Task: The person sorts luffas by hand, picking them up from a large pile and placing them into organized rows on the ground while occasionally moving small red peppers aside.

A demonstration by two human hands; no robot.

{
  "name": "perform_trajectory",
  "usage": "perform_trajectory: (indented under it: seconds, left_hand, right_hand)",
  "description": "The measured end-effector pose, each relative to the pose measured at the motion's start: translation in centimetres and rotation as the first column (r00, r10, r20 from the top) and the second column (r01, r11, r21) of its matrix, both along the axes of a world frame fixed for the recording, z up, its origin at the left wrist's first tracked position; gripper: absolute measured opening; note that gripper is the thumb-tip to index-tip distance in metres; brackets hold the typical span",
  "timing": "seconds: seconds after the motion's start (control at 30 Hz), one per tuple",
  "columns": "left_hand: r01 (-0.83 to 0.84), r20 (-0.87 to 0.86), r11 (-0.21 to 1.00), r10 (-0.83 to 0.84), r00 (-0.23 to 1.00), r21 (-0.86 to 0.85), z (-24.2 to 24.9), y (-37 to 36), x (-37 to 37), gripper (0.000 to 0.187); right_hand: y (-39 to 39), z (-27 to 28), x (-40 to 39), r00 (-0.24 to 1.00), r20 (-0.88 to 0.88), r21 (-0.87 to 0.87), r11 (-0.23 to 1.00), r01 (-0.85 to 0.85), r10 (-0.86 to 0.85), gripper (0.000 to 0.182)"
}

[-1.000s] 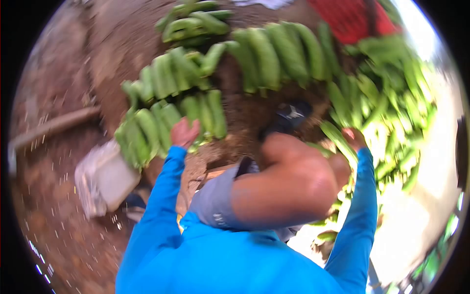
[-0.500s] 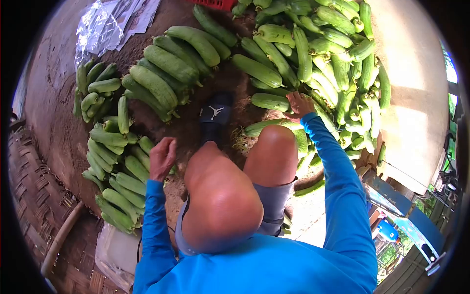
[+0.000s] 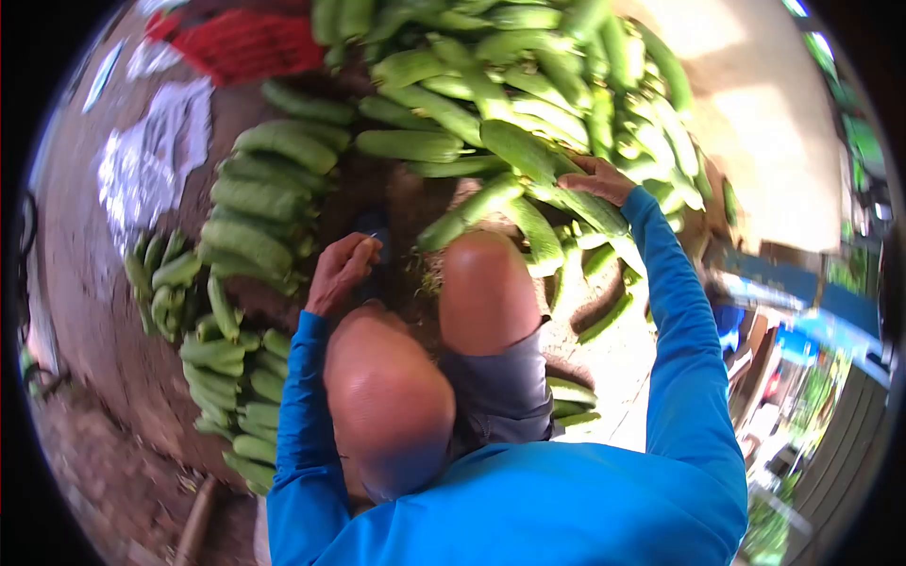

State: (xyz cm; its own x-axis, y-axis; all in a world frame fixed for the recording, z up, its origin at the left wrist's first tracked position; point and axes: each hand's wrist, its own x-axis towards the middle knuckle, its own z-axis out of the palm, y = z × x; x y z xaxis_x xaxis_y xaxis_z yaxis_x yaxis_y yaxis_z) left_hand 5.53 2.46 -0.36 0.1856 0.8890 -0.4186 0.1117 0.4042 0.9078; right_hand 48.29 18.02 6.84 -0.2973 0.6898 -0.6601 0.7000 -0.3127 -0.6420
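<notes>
My right hand (image 3: 601, 181) has its fingers wrapped over a long dark green cucumber (image 3: 517, 149) at the near edge of the large cucumber heap (image 3: 557, 80). Another cucumber (image 3: 595, 211) lies right under the same hand, and a paler one (image 3: 472, 211) slants toward my right knee. My left hand (image 3: 343, 272) is curled closed above my left knee, and nothing shows in it. Left of it is a row of cucumbers (image 3: 247, 241) laid side by side on the ground. Further piles of smaller cucumbers (image 3: 215, 357) lie at the left.
A red plastic crate (image 3: 245, 45) stands at the top left. Shiny plastic sheeting (image 3: 142, 174) lies on the dirt floor (image 3: 85, 311). Several loose cucumbers (image 3: 604, 319) lie by my right thigh. A blue beam (image 3: 783, 283) is at the right.
My view has shifted toward the crate. My right hand has moved with a cucumber onto the heap's edge. The left hand, still closed, has moved inward toward my knee.
</notes>
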Motion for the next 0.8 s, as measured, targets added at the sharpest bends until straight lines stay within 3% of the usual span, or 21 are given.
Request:
perform_trajectory:
  seconds: [0.07,0.13,0.17,0.23,0.27,0.3,0.37,0.43,0.47,0.5,0.53,0.57,0.63,0.67,0.7,0.77,0.8]
  left_hand:
    - [0.090,0.047,0.993,-0.087,0.995,-0.071,1.0,1.7,0.7,0.030]
    - [0.202,0.037,0.978,-0.201,0.979,-0.053,2.4,4.0,1.8,0.031]
    - [0.250,0.021,0.967,-0.249,0.968,-0.053,3.3,5.0,2.3,0.032]
    - [0.371,-0.066,0.929,-0.371,0.926,-0.016,6.0,7.4,3.8,0.033]
    - [0.437,-0.153,0.900,-0.430,0.890,0.014,6.7,8.6,4.7,0.034]
    - [0.498,-0.236,0.866,-0.493,0.837,-0.040,6.2,10.5,5.1,0.034]
    - [0.603,-0.307,0.790,-0.605,0.735,-0.113,6.4,12.9,7.2,0.034]
    - [0.719,-0.419,0.692,-0.672,0.611,-0.061,8.6,14.1,9.8,0.033]
    - [0.746,-0.417,0.662,-0.698,0.582,-0.067,7.8,14.8,10.6,0.033]
    - [0.870,-0.538,0.490,-0.718,0.441,0.058,6.8,15.6,11.1,0.033]
    - [0.947,-0.657,0.278,-0.686,0.311,0.158,5.6,16.2,11.4,0.033]
    - [0.956,-0.658,0.249,-0.696,0.286,0.153,4.8,16.5,11.8,0.033]
    - [0.983,-0.787,0.164,-0.594,0.168,0.086,2.3,16.6,11.5,0.032]
    - [0.970,-0.697,0.245,-0.694,0.181,0.008,-2.7,18.8,9.9,0.033]
    - [0.975,-0.697,0.221,-0.698,0.164,0.008,-4.7,19.3,10.1,0.033]
    - [0.995,-0.804,0.042,-0.592,-0.050,-0.092,-7.2,19.8,11.0,0.033]
    - [0.995,-0.804,0.025,-0.592,-0.063,-0.096,-9.1,20.0,10.5,0.033]
  right_hand:
    - [-4.3,2.0,3.3,0.947,-0.165,-0.079,0.961,0.266,-0.276,0.065]
    - [-9.6,1.7,7.5,0.801,-0.298,-0.126,0.853,0.507,-0.520,0.062]
    - [-13.5,-0.2,10.4,0.711,-0.484,0.011,0.809,0.587,-0.510,0.058]
    - [-20.9,-3.1,14.9,0.510,-0.638,-0.091,0.714,0.694,-0.577,0.055]
    - [-25.0,-3.1,15.2,0.438,-0.592,-0.048,0.572,0.819,-0.677,0.050]
    - [-27.7,-1.4,15.0,0.368,-0.470,-0.186,0.498,0.847,-0.802,0.048]
    - [-35.3,-2.3,15.3,0.127,-0.466,-0.167,0.228,0.959,-0.876,0.045]
    - [-43.0,-4.2,16.1,-0.026,-0.407,-0.217,0.069,0.974,-0.913,0.043]
    - [-45.8,-4.6,16.1,-0.082,-0.350,-0.159,-0.027,0.987,-0.933,0.042]
    - [-48.7,-5.0,16.0,-0.142,-0.293,-0.099,-0.118,0.988,-0.945,0.041]
    - [-51.4,-5.3,15.9,-0.162,-0.109,-0.009,-0.162,0.987,-0.981,0.047]
    - [-53.2,-5.9,15.0,-0.193,-0.107,-0.014,-0.193,0.981,-0.975,0.047]
    - [-56.7,-7.4,12.4,-0.327,-0.221,0.345,-0.387,0.855,-0.919,0.045]
    - [-59.2,-8.9,12.1,-0.383,-0.192,0.383,-0.428,0.818,-0.904,0.047]
    - [-60.1,-8.3,11.1,-0.512,-0.148,0.271,-0.532,0.802,-0.846,0.047]
    - [-65.9,-12.4,10.8,-0.617,-0.135,0.241,-0.630,0.739,-0.775,0.050]
    - [-68.8,-14.3,10.4,-0.598,-0.138,0.304,-0.609,0.733,-0.789,0.052]
